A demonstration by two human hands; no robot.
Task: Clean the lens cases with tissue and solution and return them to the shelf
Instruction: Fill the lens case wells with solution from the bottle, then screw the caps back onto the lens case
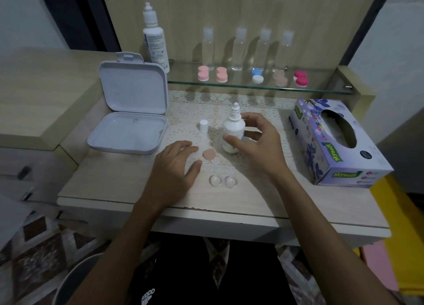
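Right hand (257, 142): grip loosely curled around small solution bottle (232, 130), upright on tabletop (263, 197), contact unclear. Left hand (176, 164): fingers relaxed, empty. Open clear lens case (222, 181) between wrists; peach cap (209, 154) beside bottle.

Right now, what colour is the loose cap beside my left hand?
Peach-pink loose cap, best seen in the head view.

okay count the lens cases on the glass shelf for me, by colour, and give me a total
Pink cases: 2
Blue and white case: 1
Pale peach case: 1
Magenta case: 1
Total on the glass shelf: 5
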